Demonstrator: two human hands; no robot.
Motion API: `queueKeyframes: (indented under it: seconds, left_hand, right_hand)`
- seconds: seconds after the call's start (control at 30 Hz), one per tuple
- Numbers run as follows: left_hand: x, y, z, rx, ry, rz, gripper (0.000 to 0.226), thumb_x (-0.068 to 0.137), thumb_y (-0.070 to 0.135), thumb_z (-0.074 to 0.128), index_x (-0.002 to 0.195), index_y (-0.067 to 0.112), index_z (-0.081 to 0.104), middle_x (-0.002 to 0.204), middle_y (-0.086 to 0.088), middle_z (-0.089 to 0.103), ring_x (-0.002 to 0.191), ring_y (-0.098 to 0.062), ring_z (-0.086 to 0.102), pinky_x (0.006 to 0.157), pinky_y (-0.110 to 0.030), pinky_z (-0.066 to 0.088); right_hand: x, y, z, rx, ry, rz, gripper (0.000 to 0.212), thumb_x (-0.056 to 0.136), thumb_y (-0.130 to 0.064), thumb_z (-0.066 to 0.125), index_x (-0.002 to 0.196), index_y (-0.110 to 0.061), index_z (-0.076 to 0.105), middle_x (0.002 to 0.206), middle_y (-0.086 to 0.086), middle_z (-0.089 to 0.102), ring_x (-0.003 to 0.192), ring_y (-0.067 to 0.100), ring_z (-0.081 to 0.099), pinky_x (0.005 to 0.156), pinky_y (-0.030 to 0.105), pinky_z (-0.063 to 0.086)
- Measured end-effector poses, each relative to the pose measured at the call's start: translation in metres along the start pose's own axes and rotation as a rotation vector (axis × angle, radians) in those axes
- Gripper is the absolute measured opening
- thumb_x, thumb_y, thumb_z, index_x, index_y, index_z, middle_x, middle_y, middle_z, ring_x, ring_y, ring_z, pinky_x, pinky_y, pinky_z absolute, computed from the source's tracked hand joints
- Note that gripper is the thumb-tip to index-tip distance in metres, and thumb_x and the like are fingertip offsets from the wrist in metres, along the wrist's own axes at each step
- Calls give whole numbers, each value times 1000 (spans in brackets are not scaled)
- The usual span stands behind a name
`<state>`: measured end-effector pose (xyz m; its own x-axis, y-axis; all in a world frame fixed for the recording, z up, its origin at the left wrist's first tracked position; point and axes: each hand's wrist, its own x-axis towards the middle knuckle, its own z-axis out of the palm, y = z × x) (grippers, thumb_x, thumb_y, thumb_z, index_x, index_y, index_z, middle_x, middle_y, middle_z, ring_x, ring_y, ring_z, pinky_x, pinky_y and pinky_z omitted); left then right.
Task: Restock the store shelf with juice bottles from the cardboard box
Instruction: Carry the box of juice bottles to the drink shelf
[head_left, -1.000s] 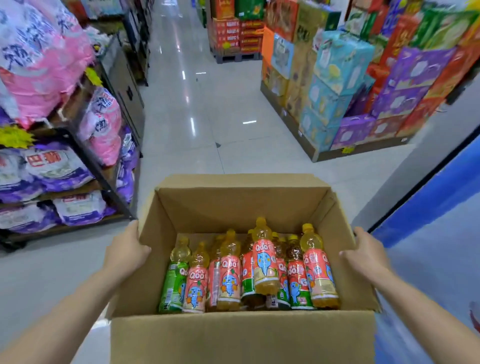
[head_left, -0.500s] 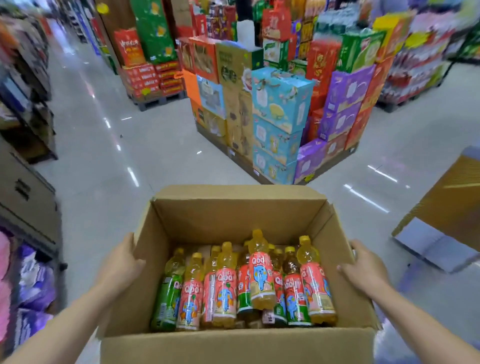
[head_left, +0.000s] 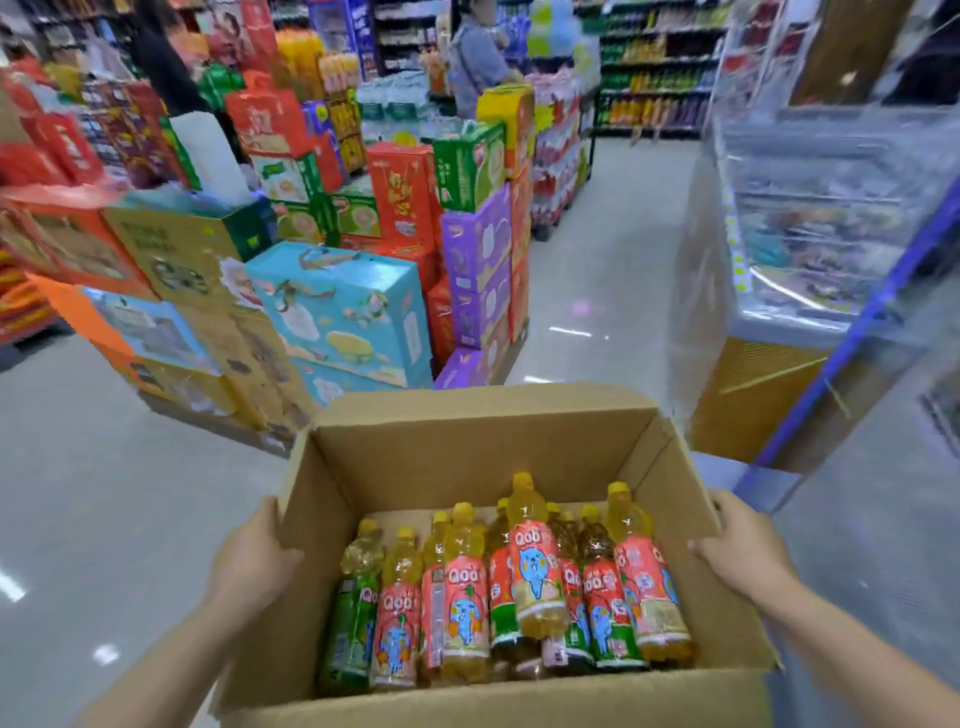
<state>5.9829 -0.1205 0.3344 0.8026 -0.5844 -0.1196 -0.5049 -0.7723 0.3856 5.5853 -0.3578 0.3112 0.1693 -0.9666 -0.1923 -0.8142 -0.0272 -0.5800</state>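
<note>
An open cardboard box (head_left: 467, 447) is carried in front of me, low in the view. Several juice bottles (head_left: 535, 571) with yellow caps and pink or green labels lie packed inside it. My left hand (head_left: 249, 561) grips the box's left wall from outside. My right hand (head_left: 743, 556) grips the right wall, fingers curled over its edge. Drink shelves (head_left: 654, 67) with rows of bottles stand far back at the upper right.
A tall pallet stack of coloured gift boxes (head_left: 337, 306) stands ahead on the left. A glass-topped freezer chest (head_left: 831, 223) is close on the right. A grey tiled aisle (head_left: 597, 291) runs between them. A person (head_left: 478, 57) stands far back.
The view has swung to the right with the box held the same way. The left-hand shelves of bagged goods left the view; the freezer chest and far drink shelves came into view.
</note>
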Motion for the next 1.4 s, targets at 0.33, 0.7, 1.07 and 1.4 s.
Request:
queueKeyframes:
  seconds: [0.33, 0.7, 1.07, 1.4]
  left_hand:
    - [267, 234, 83, 9, -180, 229, 36, 75, 11, 69, 99, 15, 42, 99, -11, 62, 98, -35, 61, 71, -36, 42]
    - [515, 468, 177, 83, -133, 239, 39, 71, 12, 74, 100, 9, 49, 98, -22, 68, 98, -40, 63, 76, -41, 45]
    - [821, 748, 258, 35, -194, 330, 39, 71, 6, 71, 105, 7, 51, 99, -23, 67, 100, -40, 62, 83, -44, 48]
    - [1089, 1033, 330, 61, -150, 370, 46, 74, 9, 72, 115, 8, 53, 106, -22, 66, 100, -41, 61, 75, -40, 44]
  right_hand:
    - [247, -4, -52, -51, 130, 202, 28, 68, -11, 75, 82, -17, 51, 71, -2, 62, 82, 31, 65, 63, 37, 47]
    - [584, -37, -104, -117, 111, 250, 35, 77, -12, 69, 108, -11, 53, 103, 14, 67, 100, 36, 61, 73, 36, 45]
    - [949, -78, -148, -61, 197, 311, 29, 73, -8, 70, 96, -9, 53, 88, 20, 65, 90, 41, 62, 64, 37, 39]
    - [1337, -110, -226, -19, 201, 282, 28, 73, -9, 71, 93, -10, 51, 90, 21, 65, 87, 40, 61, 64, 39, 45]
